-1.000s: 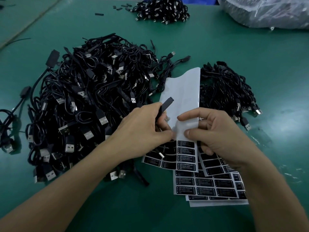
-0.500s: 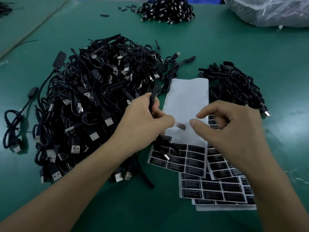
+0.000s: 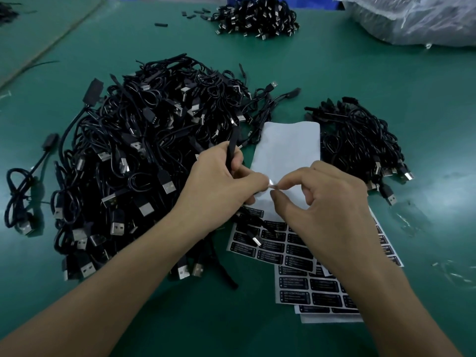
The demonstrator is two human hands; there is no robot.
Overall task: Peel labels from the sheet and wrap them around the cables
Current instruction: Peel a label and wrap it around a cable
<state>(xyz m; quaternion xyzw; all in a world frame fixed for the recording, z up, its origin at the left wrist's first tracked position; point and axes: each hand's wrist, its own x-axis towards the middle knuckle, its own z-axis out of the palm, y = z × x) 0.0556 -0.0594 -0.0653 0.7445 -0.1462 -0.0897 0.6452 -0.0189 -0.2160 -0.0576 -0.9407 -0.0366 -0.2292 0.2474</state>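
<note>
My left hand grips a black cable whose slim black end sticks up past the fingers. My right hand pinches a small peeled label right at the left hand's fingertips. Under both hands lies the label sheet, its upper part bare white backing, with black printed labels lower down. More label sheets are fanned out beneath it. A big heap of black USB cables lies to the left.
A smaller pile of cables lies right of the sheet. Another cable pile sits at the far edge, with a clear plastic bag at the back right. The surface is a green mat.
The right hand lifted off the sheet with a peeled label and brought it up to the left hand's fingertips. The left hand tilted the cable more upright. The sheet now lies flat.
</note>
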